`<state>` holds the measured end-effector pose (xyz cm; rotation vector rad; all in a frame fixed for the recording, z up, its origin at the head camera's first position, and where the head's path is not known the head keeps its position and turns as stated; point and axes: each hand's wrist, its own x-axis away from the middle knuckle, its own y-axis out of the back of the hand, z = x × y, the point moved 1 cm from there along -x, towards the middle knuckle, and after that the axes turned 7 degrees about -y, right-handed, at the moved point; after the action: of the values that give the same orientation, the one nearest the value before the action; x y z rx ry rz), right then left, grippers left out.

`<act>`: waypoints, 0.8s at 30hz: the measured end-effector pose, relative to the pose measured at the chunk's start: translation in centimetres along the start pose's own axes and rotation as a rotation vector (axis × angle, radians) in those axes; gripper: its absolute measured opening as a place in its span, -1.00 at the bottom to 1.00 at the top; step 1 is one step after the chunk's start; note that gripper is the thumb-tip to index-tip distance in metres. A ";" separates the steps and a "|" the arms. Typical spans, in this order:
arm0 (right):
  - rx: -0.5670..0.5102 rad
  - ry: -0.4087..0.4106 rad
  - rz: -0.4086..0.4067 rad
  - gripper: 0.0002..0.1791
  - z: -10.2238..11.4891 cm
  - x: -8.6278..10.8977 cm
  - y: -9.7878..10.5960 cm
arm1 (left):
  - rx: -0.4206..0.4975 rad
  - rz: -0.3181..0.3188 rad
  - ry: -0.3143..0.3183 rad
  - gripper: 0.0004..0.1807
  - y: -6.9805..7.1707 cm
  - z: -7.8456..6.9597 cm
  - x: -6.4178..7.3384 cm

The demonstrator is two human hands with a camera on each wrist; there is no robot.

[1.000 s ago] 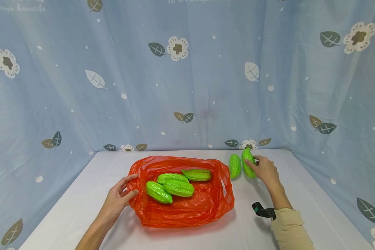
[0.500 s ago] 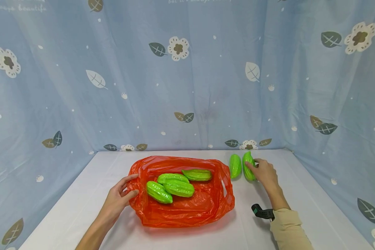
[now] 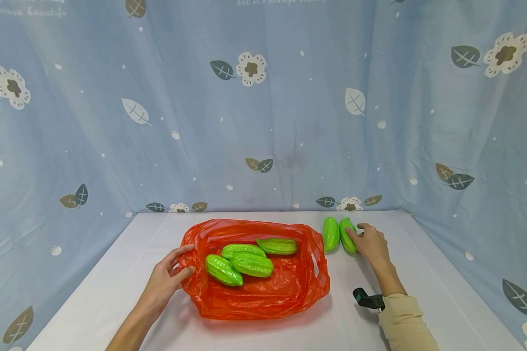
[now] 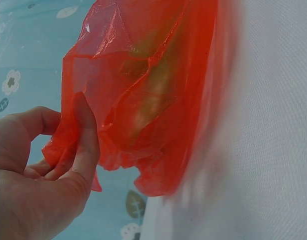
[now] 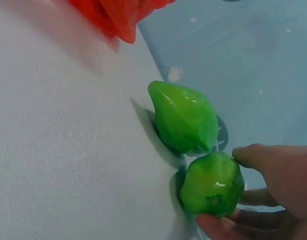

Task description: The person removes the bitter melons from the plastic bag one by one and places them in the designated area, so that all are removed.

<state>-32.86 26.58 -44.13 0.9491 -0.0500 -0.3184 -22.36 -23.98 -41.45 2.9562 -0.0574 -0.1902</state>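
Observation:
A red plastic bag [image 3: 254, 309] lies spread open on the table, with several bright green ribbed bitter melons [image 3: 251, 263] inside. My left hand [image 3: 170, 271] holds the bag's left edge, the film pinched between thumb and fingers in the left wrist view. Right of the bag, two more bitter melons lie side by side: one on the left [image 3: 331, 234] and one on the right [image 3: 347, 236]. My right hand [image 3: 371, 243] has its thumb and fingers around the right-hand one [image 5: 212, 184]. Seen from the right wrist, the melons touch or nearly touch.
The white-covered table [image 3: 303, 336] ends at a blue patterned curtain [image 3: 281, 122] behind and at both sides. A black band with a small device [image 3: 368, 298] sits on the right wrist. The bag's right handle loop [image 3: 320, 273] faces the two outer melons.
My right hand has lowered its bitter melon onto the table and shifted it left, beside the other melon. The left hand and bag stay where they were.

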 end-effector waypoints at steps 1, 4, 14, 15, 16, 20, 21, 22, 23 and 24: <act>-0.004 0.001 0.003 -0.27 0.0 0.0 0.0 | 0.000 0.001 0.000 -0.40 0.0 0.0 0.0; -0.010 -0.002 0.017 -0.26 0.1 0.1 0.1 | -0.001 -0.001 -0.004 -0.40 0.0 0.0 0.0; 0.016 -0.029 0.043 -0.28 0.3 0.3 0.6 | -0.008 0.001 -0.002 -0.40 0.0 0.0 -0.1; 0.020 -0.029 0.043 -0.28 0.3 0.3 0.7 | -0.007 0.001 -0.004 -0.40 0.0 0.0 -0.1; 0.024 -0.031 0.045 -0.28 0.3 0.3 0.8 | -0.006 0.001 -0.005 -0.40 0.0 0.1 -0.1; 0.034 -0.027 0.033 -0.29 0.5 0.4 1.2 | -0.004 0.005 -0.005 -0.39 0.0 0.1 -0.1; 0.034 -0.024 0.027 -0.30 0.6 0.4 1.3 | -0.003 0.006 -0.006 -0.39 0.0 0.1 -0.1; 0.033 -0.018 0.020 -0.31 0.7 0.4 1.4 | -0.003 0.006 -0.006 -0.39 0.0 0.1 -0.1; 0.031 -0.011 0.011 -0.32 0.8 0.4 1.5 | -0.003 0.006 -0.007 -0.39 0.0 0.1 0.0; 0.030 -0.004 0.003 -0.33 0.9 0.5 1.6 | -0.003 0.006 -0.008 -0.39 0.0 0.1 0.0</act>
<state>-32.21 26.58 -42.35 0.9782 -0.0604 -0.3174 -22.42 -24.00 -41.54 2.9522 -0.0671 -0.2016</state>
